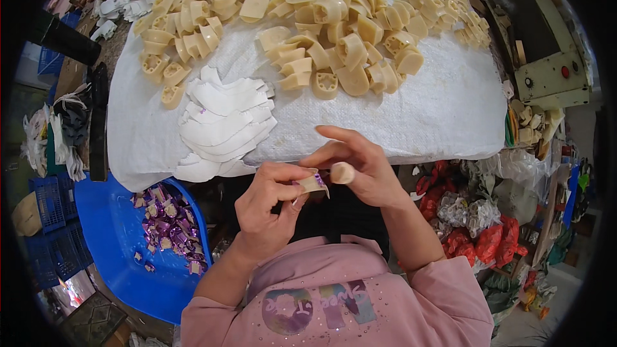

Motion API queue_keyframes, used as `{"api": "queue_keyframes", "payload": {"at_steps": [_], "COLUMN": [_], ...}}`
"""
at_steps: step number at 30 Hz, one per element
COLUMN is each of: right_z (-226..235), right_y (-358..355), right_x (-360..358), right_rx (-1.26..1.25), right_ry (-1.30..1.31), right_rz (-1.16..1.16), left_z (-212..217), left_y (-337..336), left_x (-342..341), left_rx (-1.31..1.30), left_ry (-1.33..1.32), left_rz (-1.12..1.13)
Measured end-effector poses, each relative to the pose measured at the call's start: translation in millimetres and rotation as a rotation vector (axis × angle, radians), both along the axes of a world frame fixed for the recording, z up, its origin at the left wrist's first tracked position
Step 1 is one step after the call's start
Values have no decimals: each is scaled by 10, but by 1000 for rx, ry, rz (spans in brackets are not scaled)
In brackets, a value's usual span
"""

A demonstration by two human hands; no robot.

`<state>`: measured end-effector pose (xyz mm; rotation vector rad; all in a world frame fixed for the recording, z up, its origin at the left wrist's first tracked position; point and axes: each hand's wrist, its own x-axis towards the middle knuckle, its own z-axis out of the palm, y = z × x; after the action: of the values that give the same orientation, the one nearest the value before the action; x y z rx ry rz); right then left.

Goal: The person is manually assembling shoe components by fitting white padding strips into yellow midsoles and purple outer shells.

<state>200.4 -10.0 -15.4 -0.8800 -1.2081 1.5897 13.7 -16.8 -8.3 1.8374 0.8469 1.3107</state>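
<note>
While the right hand (360,167) pinches the beige block (342,172), the left hand (270,202) should peel the pinched white strip (313,184) slowly away from that grip.

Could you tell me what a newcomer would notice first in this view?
Probably the two hands at centre: the left hand pinches a small cream piece with a purple scrap, while the right hand holds a rounded beige block. Behind them, a heap of similar blocks covers the white cloth, beside a stack of white cut-outs. A blue tub of purple scraps sits lower left.
</note>
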Motion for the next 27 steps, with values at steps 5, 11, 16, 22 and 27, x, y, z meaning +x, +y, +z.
{"api": "queue_keyframes", "payload": {"at_steps": [5, 11, 16, 22, 27], "right_z": [41, 77, 107, 65, 39], "right_y": [58, -57, -51, -49, 10], "right_x": [40, -203, -201, -192, -26], "right_rx": [528, 415, 168, 608, 117], "right_ry": [-308, -336, -9, -422, 234], "right_rz": [49, -157, -110, -290, -82], "left_z": [-53, -11, -8, 113, 90], "left_y": [-92, -92, -94, -94, 6], "left_x": [41, 115, 137, 142, 45], "left_rx": [-295, -428, -455, -379, -16], "left_ry": [-273, -351, -389, -178, 37], "left_rz": [79, 41, 49, 134, 229]}}
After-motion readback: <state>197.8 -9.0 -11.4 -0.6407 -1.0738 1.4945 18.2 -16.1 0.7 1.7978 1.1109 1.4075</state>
